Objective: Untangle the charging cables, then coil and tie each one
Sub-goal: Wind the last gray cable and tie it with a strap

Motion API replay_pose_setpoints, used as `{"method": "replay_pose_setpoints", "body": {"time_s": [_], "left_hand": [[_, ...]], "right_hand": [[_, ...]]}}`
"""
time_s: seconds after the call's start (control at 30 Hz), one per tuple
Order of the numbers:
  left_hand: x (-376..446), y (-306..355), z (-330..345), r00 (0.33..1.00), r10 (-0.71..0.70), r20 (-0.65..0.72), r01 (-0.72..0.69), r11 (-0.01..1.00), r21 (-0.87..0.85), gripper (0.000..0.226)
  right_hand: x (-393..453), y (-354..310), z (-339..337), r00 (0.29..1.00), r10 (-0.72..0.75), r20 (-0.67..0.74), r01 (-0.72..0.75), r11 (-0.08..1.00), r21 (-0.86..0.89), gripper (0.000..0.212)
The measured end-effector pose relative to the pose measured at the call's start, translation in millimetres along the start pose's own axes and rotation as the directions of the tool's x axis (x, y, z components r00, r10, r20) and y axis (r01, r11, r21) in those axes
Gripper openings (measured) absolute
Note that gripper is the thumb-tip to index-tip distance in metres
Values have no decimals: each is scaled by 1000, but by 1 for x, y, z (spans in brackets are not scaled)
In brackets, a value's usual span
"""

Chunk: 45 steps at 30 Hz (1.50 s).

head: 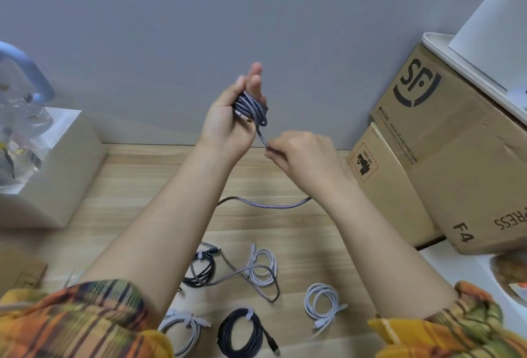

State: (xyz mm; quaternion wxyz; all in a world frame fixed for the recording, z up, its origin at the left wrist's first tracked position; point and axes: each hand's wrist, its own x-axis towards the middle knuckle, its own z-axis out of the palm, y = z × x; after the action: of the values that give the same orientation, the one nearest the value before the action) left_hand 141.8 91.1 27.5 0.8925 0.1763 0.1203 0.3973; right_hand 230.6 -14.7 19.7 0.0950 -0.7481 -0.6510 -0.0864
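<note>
The grey braided cable (252, 106) is held coiled around the left hand (228, 118) above the table's far edge, its free run pinched just beside by the right hand (302, 152), trailing down toward the near edge.

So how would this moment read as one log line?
step: coiling grey braided cable | left hand: holds coil | right hand: pinches strand | tie: not yet

right hand (299, 155) fingertips curled out of sight around the grey braided cable (263, 141), cable's slack hidden behind both forearms — lowest white coil (182, 332) partly under a sleeve, cardboard box (456, 141) cut off at right — clear bag's (17, 118) contents blurred
</note>
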Motion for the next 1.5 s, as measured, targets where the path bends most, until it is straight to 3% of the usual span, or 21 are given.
{"method": "replay_pose_setpoints", "body": {"time_s": [0.1, 0.13, 0.2, 0.27, 0.3, 0.4, 0.5, 0.7, 0.73, 0.8, 0.87, 0.93, 0.97, 1.03, 1.1, 1.2, 1.27, 1.33, 1.4, 1.47, 1.5], "left_hand": [[-6, -10, 0, 995, 67, 67, -91, 881, 464, 15], [-8, -12, -2, 992, 66, 110, -121, 758, 641, 14], [-10, -13, -9, 977, 27, 213, -206, 384, 900, 7], [-8, -9, -19, 941, -15, 337, -338, -24, 941, 24], [-10, -7, -21, 920, -38, 389, -390, -163, 906, 32], [-11, 2, -25, 894, -109, 434, -437, -421, 795, 37], [-9, 15, -31, 927, -186, 324, -369, -593, 715, 37], [-8, 57, -46, 960, -87, 267, -263, -611, 747, 40], [-7, 62, -51, 966, -50, 254, -229, -621, 749, 45], [-8, 68, -63, 979, 26, 201, -149, -584, 798, 53], [-12, 68, -73, 994, 47, 102, -80, -347, 934, 52], [-19, 60, -75, 1000, -14, 8, -10, -91, 996, 38], [-23, 54, -72, 998, -57, -25, 23, -28, 999, 37], [-28, 44, -68, 993, -113, -35, 37, 16, 999, 37], [-29, 38, -65, 989, -145, -31, 32, -1, 1000, 39], [-28, 33, -61, 979, -199, -39, 16, -116, 993, 42], [-29, 28, -58, 968, -244, -51, 4, -190, 982, 43], [-31, 24, -52, 952, -301, -56, -6, -202, 979, 42], [-32, 21, -46, 919, -392, -46, 4, -107, 994, 40], [-35, 21, -41, 874, -486, 9, 21, 55, 998, 39], [-36, 23, -39, 853, -519, 59, 26, 155, 988, 40]], "right_hand": [[1, -7, 0, 999, 10, 48, -8, 999, -41, 21], [1, -9, -1, 997, 32, 69, -31, 999, -17, 20], [-1, -9, -2, 983, 128, 132, -142, 985, 102, 26], [-3, -7, -2, 958, 212, 193, -248, 950, 189, 43], [-5, -8, -2, 949, 235, 211, -278, 939, 202, 49], [-8, -9, 1, 931, 321, 171, -356, 900, 251, 47], [-6, 1, -3, 881, 472, -18, -440, 834, 333, 26], [-1, 23, -9, 781, 587, -214, -470, 778, 418, 10], [0, 26, -9, 753, 617, -230, -448, 736, 507, 6], [4, 30, -10, 678, 705, -207, -360, 564, 743, 22], [9, 33, -9, 652, 738, -175, -335, 488, 806, 22], [12, 33, -2, 728, 673, -128, -430, 594, 679, 11], [12, 33, 3, 761, 644, -78, -473, 633, 613, 4], [11, 30, 13, 798, 603, -9, -496, 666, 557, 27], [7, 25, 18, 801, 596, -49, -473, 683, 557, 71], [1, 12, 13, 780, 504, -370, -396, 856, 331, 110], [-1, 6, 12, 796, 222, -563, -291, 956, -34, 104], [-1, -1, 14, 810, -81, -581, -106, 954, -281, 81], [-2, -4, 21, 840, -251, -481, 44, 916, -400, 48], [-2, 1, 31, 875, -261, -407, 83, 910, -406, 15], [-2, 3, 34, 890, -225, -397, 72, 928, -365, 13]]}}
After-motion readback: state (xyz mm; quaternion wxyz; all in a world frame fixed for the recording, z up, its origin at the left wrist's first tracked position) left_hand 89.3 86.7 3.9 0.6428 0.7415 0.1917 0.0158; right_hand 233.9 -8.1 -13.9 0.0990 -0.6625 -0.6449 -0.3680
